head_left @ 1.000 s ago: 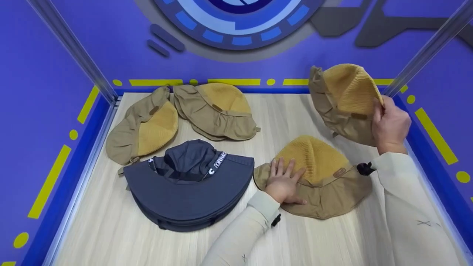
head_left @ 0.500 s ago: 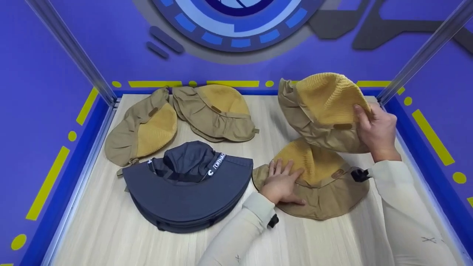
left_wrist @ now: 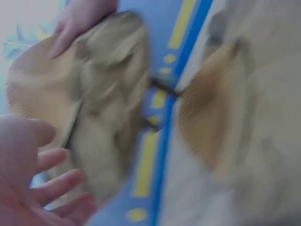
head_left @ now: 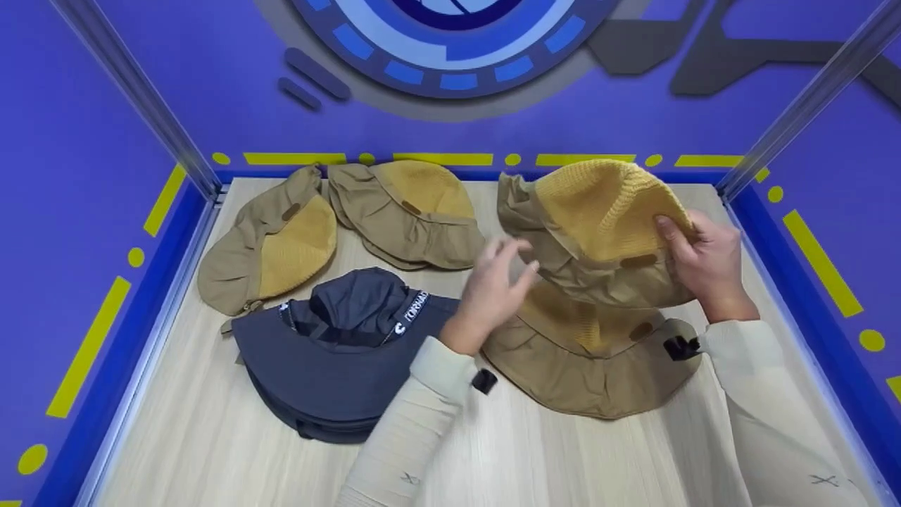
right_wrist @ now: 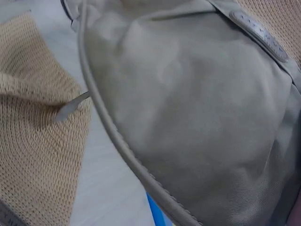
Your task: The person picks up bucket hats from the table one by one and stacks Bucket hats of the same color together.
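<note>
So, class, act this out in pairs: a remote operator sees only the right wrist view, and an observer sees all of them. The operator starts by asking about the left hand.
Operator: It isn't in my view. Where is the left hand?
Observer: In the head view it is at the left side of the held hat, fingers loosely bent; I can't tell whether they touch it.
Operator: And what lies on the table outside my picture?
Observer: A dark hat with white lettering on its band, left of the lower hat that lies below the held one.
</note>
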Demonstrator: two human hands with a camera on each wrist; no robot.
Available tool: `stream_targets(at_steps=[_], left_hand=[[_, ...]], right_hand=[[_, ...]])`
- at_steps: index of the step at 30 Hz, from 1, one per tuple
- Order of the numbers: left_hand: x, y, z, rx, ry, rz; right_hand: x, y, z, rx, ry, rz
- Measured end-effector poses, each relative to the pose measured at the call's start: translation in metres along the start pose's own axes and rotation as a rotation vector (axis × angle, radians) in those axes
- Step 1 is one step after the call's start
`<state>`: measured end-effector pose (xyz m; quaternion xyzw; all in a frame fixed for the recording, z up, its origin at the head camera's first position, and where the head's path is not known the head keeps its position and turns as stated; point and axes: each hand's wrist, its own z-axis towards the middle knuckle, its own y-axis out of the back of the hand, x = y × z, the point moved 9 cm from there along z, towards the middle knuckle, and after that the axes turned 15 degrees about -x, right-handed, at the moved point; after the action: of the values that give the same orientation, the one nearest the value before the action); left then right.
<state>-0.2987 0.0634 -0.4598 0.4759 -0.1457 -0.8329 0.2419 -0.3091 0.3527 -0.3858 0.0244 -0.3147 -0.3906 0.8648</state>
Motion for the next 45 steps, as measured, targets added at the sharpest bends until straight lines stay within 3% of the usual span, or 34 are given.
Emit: stream_targets(at_steps=[3,5,7,11,14,18,23,27,32,38,45], left_hand=[[-0.009,0.027,0.025,-0.072,-0.113,0.033],[-0.009,0.036,0.036,-0.051,-0.174,0.059],[-0.004,0.039,0.042,0.006,-0.185,0.075],[0.007,0.036,0.039,0.161,-0.168,0.032],[0.013,0.033,0.033,0.233,-0.150,-0.040],[0.014,0.034,0.030,0.226,-0.150,-0.097],[0.013,0.033,0.029,0.204,-0.147,-0.048],[0.020,0.026,0.025,0.204,-0.079,-0.008],[0.032,0.009,0.010,0.204,0.004,0.027],[0.039,-0.019,-0.014,0.267,0.053,0.135],[0.044,-0.047,-0.035,0.358,0.120,0.309]], right_hand=[[0.007,-0.004,-0.005,0.055,-0.016,0.035],[0.010,-0.007,-0.009,0.088,-0.021,0.054],[0.012,-0.010,-0.012,0.118,-0.021,0.071],[0.016,-0.016,-0.018,0.176,-0.012,0.107],[0.018,-0.019,-0.020,0.217,-0.010,0.120],[0.015,-0.017,-0.018,0.246,-0.025,0.067],[0.004,-0.018,-0.015,0.295,-0.057,-0.072],[-0.009,-0.022,-0.019,0.388,-0.067,-0.136],[-0.032,-0.021,-0.036,0.531,-0.127,-0.152],[-0.059,-0.018,-0.066,0.736,-0.243,-0.173],[-0.085,-0.014,-0.094,0.868,-0.325,-0.217]])
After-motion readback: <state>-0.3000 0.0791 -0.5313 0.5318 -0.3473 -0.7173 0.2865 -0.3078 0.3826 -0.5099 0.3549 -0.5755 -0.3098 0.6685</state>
